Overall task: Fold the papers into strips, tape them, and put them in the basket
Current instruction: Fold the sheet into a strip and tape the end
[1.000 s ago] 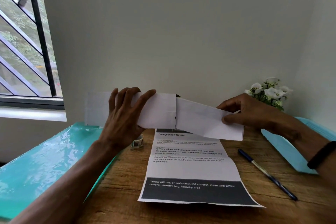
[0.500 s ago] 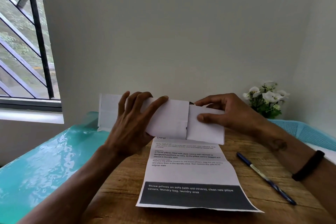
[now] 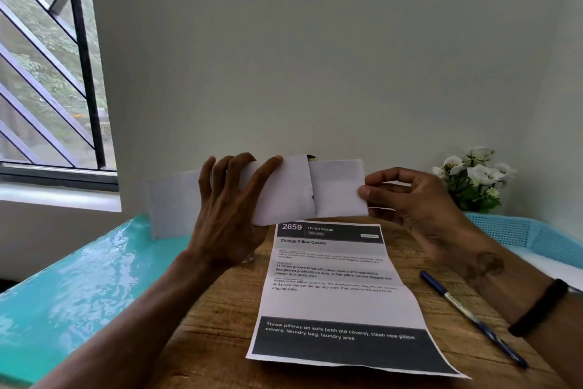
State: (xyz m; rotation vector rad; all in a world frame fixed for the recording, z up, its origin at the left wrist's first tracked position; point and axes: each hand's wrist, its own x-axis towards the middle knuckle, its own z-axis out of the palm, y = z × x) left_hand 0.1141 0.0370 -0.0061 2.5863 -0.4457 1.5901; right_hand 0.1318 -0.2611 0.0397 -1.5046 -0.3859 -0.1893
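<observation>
A: Above the table (image 3: 220,319), mid-frame, both hands hold the folded white paper strip (image 3: 337,188) up in the air. Left hand (image 3: 227,215) has fingers spread and lightly bent over the front of the strip's left half, thumb looks to be behind it. Right hand (image 3: 410,199) pinches the right end between thumb and fingertips.

B: Handling?

A: Light, thin, floppy. I'd judge it creases and tears easily and sags if held at one end only. Best taken by both ends or flat along the fold, like now. A vertical seam or overlap runs down the middle.

B: Left to right, what's unclear?

A: Far left, a pale sheet (image 3: 172,202) stands behind the left hand, and I can't tell whether it's part of the same strip or a separate page. The left palm hides something small and clear on the table, maybe tape, can't confirm. A small dark bit pokes above the strip's top edge at the seam, unidentifiable. Below lies the printed instruction sheet (image 3: 331,297), flat and creased into panels, its small text mostly blurred. A blue pen (image 3: 467,316) sits right of it. Far right, the blue mesh basket (image 3: 511,231) is cut off by the frame and by the right forearm, contents hard to make out. White flowers (image 3: 476,174) stand behind it.
</observation>
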